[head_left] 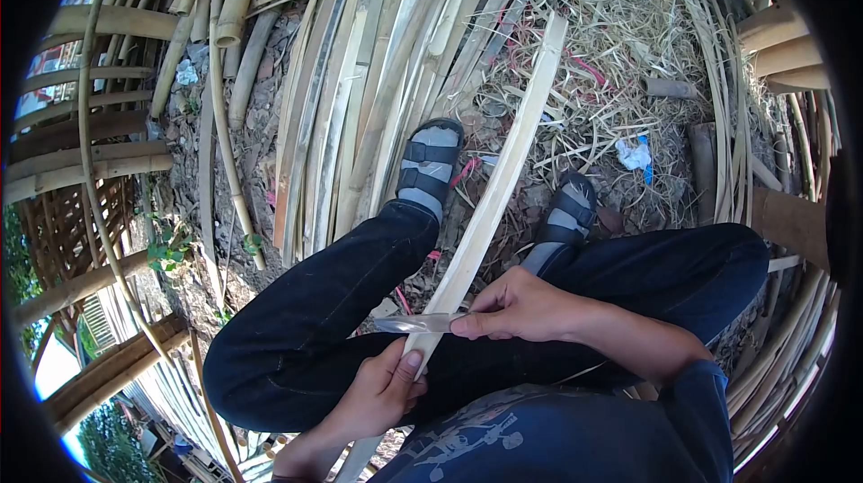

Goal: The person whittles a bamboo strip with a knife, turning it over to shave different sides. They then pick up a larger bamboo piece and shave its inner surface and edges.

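Note:
A long pale bamboo strip (503, 177) runs from my lap up between my feet. My left hand (382, 393) is closed around its lower part, thumb on top. Just above that, my right hand (517, 308) is closed on the handle of a knife (409, 325). The knife's blade lies crosswise over the strip and points left, close above my left thumb. Most of the handle is hidden inside my right hand.
Long split bamboo strips (360, 78) lie beyond my left foot. Thin shavings (620, 51) cover the ground at the upper right. A crumpled white wrapper (634, 155) lies beyond my right foot. Bamboo poles (108, 22) stand at the left.

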Demonstrator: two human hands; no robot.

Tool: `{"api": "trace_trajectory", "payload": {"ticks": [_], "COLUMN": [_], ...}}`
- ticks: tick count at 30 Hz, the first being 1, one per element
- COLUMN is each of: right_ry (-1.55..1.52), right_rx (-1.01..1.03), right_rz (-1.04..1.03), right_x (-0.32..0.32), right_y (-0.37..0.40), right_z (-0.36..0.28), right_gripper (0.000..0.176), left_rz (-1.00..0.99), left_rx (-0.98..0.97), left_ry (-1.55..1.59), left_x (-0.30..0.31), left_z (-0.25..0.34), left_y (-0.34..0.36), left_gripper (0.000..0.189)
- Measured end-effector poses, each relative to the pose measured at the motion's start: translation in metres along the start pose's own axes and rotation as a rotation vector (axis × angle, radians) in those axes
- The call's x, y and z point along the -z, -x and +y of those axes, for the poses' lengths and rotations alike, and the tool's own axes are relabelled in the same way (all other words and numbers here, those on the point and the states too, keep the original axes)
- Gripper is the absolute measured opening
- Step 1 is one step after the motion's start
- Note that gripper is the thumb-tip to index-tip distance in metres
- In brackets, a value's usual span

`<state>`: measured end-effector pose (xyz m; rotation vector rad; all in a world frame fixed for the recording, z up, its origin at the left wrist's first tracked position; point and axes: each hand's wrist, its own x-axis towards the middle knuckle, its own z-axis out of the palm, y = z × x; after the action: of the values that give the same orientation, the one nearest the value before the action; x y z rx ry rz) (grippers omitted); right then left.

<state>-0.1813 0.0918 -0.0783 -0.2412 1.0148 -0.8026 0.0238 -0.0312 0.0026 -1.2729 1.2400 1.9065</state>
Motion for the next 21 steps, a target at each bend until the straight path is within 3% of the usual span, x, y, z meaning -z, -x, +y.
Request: {"api": "trace_trajectory", "payload": {"ticks": [4, 7, 8, 9, 11, 15, 19, 20, 21], "right_ry": [0.141, 0.012, -0.093, -0.085, -0.101, -0.132, 0.646, 0.647, 0.742], "right_rx": [0.061, 0.209, 0.134, 0.191, 0.219, 0.348, 0.459, 0.457, 0.612], "right_rz": [0.07, 0.174, 0.383, 0.582, 0.55, 0.428, 0.668, 0.676, 0.677], "right_x": [0.002, 0.008, 0.033, 0.063, 0.081, 0.056, 0.035, 0.031, 0.026], "right_y": [-0.002, -0.008, 0.002, 0.004, 0.008, 0.002, 0.007, 0.005, 0.002], "right_z": [0.009, 0.022, 0.005, 0.003, -0.002, 0.002, -0.002, 0.0, 0.004], "right_gripper": [0.04, 0.038, 0.037, 0.036, 0.038, 0.046, 0.048, 0.048, 0.047], "left_rz": [-0.002, 0.006, 0.005, -0.001, -0.011, -0.049, -0.074, -0.063, -0.068], "left_rx": [0.01, 0.047, 0.048, 0.09, 0.125, 0.053, 0.058, 0.077, 0.077], "left_ry": [0.049, 0.047, 0.045, 0.134, 0.199, 0.186, 0.159, 0.158, 0.155], "left_x": [0.002, 0.004, 0.008, 0.013, 0.016, 0.01, 0.009, 0.009, 0.008], "left_z": [-0.001, 0.0, 0.0, 0.001, 0.001, 0.002, 0.002, 0.003, 0.002], "left_y": [-0.001, 0.003, 0.008, 0.015, 0.016, 0.009, 0.004, 0.003, 0.003], "left_gripper": [0.026, 0.028, 0.028, 0.029, 0.034, 0.034, 0.029, 0.029, 0.029]}}
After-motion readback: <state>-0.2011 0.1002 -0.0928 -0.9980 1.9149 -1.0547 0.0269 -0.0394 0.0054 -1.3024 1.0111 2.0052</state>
